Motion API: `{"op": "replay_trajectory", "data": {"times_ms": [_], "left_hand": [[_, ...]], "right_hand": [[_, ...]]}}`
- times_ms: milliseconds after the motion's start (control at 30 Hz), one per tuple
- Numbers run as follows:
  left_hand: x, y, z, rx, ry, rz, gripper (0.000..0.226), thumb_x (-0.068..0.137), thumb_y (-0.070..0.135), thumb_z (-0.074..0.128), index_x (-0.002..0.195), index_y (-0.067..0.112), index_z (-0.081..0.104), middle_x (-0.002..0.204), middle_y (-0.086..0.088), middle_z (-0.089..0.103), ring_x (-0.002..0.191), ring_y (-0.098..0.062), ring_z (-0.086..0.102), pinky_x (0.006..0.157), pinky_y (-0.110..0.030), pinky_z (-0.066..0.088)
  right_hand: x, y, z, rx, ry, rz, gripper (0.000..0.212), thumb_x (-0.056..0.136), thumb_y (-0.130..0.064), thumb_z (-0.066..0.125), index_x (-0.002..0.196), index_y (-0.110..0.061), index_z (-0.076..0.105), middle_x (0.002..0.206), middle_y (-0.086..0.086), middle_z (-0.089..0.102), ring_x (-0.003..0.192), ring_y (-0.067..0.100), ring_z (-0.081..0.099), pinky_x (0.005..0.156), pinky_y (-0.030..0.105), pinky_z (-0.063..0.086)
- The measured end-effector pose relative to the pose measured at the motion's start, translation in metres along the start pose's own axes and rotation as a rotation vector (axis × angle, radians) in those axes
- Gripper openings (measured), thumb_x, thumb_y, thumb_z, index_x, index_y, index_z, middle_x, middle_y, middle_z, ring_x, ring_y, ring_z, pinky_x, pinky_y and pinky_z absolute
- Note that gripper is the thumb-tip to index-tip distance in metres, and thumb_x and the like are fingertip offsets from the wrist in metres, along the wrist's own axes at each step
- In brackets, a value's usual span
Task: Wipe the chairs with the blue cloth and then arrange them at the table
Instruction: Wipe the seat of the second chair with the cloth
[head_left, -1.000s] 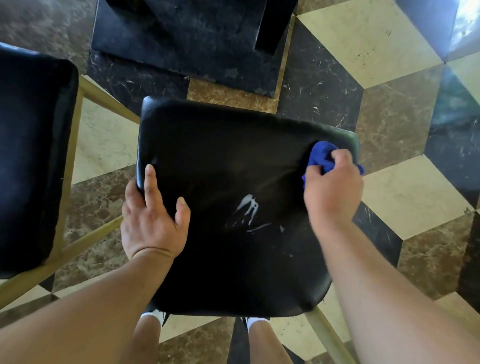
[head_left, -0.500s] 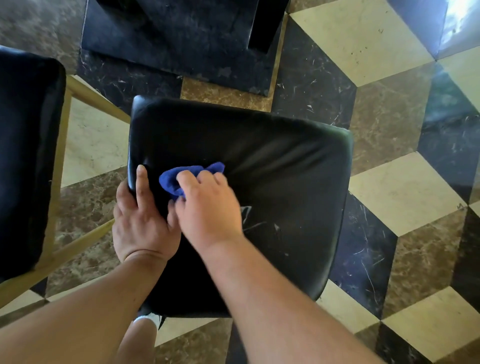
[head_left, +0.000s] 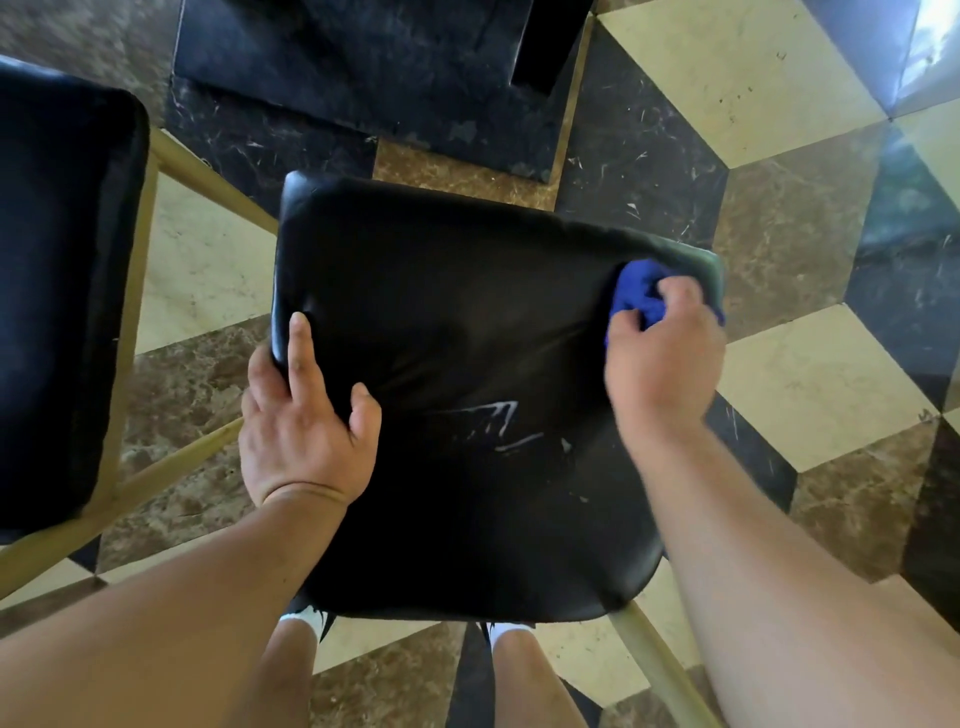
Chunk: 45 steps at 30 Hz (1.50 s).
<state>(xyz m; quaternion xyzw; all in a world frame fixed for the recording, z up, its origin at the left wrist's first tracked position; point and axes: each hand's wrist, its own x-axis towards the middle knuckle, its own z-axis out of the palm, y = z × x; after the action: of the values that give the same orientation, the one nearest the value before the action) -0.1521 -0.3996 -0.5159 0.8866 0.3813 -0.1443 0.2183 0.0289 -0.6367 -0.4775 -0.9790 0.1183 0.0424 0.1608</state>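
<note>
A chair with a black cushioned seat (head_left: 467, 322) and pale wooden legs stands directly below me. My right hand (head_left: 662, 353) grips a bunched blue cloth (head_left: 636, 293) at the seat's far right corner. My left hand (head_left: 306, 415) holds the seat's left edge, with the index finger and thumb lying on top and the other fingers curled over the side. White scratch marks (head_left: 498, 421) show near the middle of the seat.
A second black-seated chair (head_left: 62, 291) with pale wooden rails stands close on the left. The table's dark base (head_left: 363, 73) sits on the floor just beyond the chair. Patterned marble tiles stretch to the right. My legs stand behind the seat.
My right hand has swept the blue cloth from the seat's left side, beside my left hand, across to the far right corner. My left hand has stayed on the left edge.
</note>
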Motion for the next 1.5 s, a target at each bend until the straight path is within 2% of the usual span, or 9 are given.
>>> {"op": "replay_trajectory", "data": {"times_ms": [300, 533, 667, 833, 967, 1067, 1167, 1300, 1500], "left_hand": [[0.000, 0.000, 0.001, -0.005, -0.002, -0.008, 0.086, 0.094, 0.058, 0.040, 0.168, 0.034, 0.002, 0.163, -0.024, 0.029, 0.132, -0.052, 0.045, 0.098, -0.068, 0.048], [-0.001, 0.001, 0.002, -0.010, 0.021, 0.006, 0.087, 0.094, 0.057, 0.043, 0.168, 0.035, 0.003, 0.164, -0.022, 0.028, 0.132, -0.052, 0.045, 0.098, -0.067, 0.048], [-0.002, 0.001, 0.001, 0.003, 0.026, -0.001, 0.086, 0.095, 0.058, 0.041, 0.169, 0.035, 0.002, 0.165, -0.021, 0.028, 0.134, -0.050, 0.045, 0.099, -0.066, 0.048], [-0.001, 0.001, 0.000, 0.001, 0.030, 0.005, 0.086, 0.096, 0.057, 0.042, 0.169, 0.034, 0.003, 0.165, -0.022, 0.029, 0.133, -0.050, 0.045, 0.099, -0.065, 0.049], [0.000, 0.001, 0.001, 0.000, 0.031, 0.014, 0.086, 0.096, 0.055, 0.044, 0.168, 0.034, 0.004, 0.164, -0.023, 0.030, 0.131, -0.052, 0.047, 0.098, -0.066, 0.049], [0.000, 0.000, 0.002, 0.004, 0.034, 0.018, 0.085, 0.096, 0.054, 0.044, 0.168, 0.033, 0.004, 0.164, -0.024, 0.030, 0.131, -0.053, 0.047, 0.098, -0.067, 0.049], [0.000, 0.001, 0.002, 0.001, 0.035, 0.027, 0.085, 0.096, 0.054, 0.043, 0.168, 0.033, 0.004, 0.163, -0.024, 0.030, 0.130, -0.053, 0.047, 0.094, -0.067, 0.050], [0.000, 0.000, 0.001, -0.008, 0.032, 0.022, 0.086, 0.095, 0.054, 0.043, 0.168, 0.033, 0.004, 0.163, -0.027, 0.030, 0.133, -0.055, 0.044, 0.098, -0.070, 0.047], [-0.002, 0.004, 0.000, -0.006, 0.030, 0.013, 0.085, 0.095, 0.055, 0.042, 0.168, 0.034, 0.003, 0.164, -0.026, 0.029, 0.134, -0.054, 0.044, 0.099, -0.070, 0.046]], "right_hand": [[-0.161, -0.073, 0.033, 0.087, -0.402, -0.458, 0.019, 0.082, -0.017, 0.070, 0.100, -0.016, 0.064, 0.084, 0.008, 0.061, 0.082, 0.032, 0.054, 0.074, 0.047, 0.053], [-0.086, -0.050, 0.018, -0.068, -0.442, -0.846, 0.018, 0.082, -0.015, 0.068, 0.099, -0.012, 0.071, 0.089, 0.017, 0.064, 0.088, 0.043, 0.057, 0.065, 0.050, 0.050], [0.011, -0.042, 0.011, -0.169, -0.220, -0.688, 0.022, 0.088, -0.019, 0.062, 0.109, -0.016, 0.067, 0.097, 0.014, 0.064, 0.097, 0.041, 0.056, 0.073, 0.044, 0.047], [0.002, -0.041, 0.010, -0.137, -0.213, -0.633, 0.021, 0.088, -0.018, 0.064, 0.108, -0.015, 0.065, 0.093, 0.010, 0.061, 0.095, 0.037, 0.056, 0.072, 0.039, 0.043], [-0.085, -0.014, 0.006, -0.095, -0.549, -0.951, 0.010, 0.078, -0.016, 0.065, 0.088, -0.014, 0.063, 0.082, 0.016, 0.059, 0.080, 0.040, 0.055, 0.068, 0.048, 0.042], [-0.145, 0.023, -0.001, -0.104, -0.871, -1.291, 0.009, 0.088, -0.016, 0.061, 0.096, -0.018, 0.059, 0.089, 0.009, 0.059, 0.084, 0.035, 0.053, 0.076, 0.049, 0.046], [-0.152, 0.041, -0.009, -0.067, -0.995, -1.462, 0.017, 0.091, -0.016, 0.068, 0.104, -0.022, 0.058, 0.096, 0.004, 0.061, 0.091, 0.027, 0.048, 0.083, 0.042, 0.047], [-0.085, 0.014, -0.004, -0.114, -0.840, -1.568, 0.004, 0.090, -0.016, 0.064, 0.093, -0.017, 0.066, 0.084, 0.010, 0.061, 0.078, 0.034, 0.057, 0.070, 0.046, 0.048], [0.042, -0.028, -0.006, -0.214, -0.370, -1.013, 0.024, 0.087, -0.019, 0.062, 0.109, -0.012, 0.069, 0.093, 0.017, 0.063, 0.092, 0.042, 0.056, 0.077, 0.050, 0.051]]}}
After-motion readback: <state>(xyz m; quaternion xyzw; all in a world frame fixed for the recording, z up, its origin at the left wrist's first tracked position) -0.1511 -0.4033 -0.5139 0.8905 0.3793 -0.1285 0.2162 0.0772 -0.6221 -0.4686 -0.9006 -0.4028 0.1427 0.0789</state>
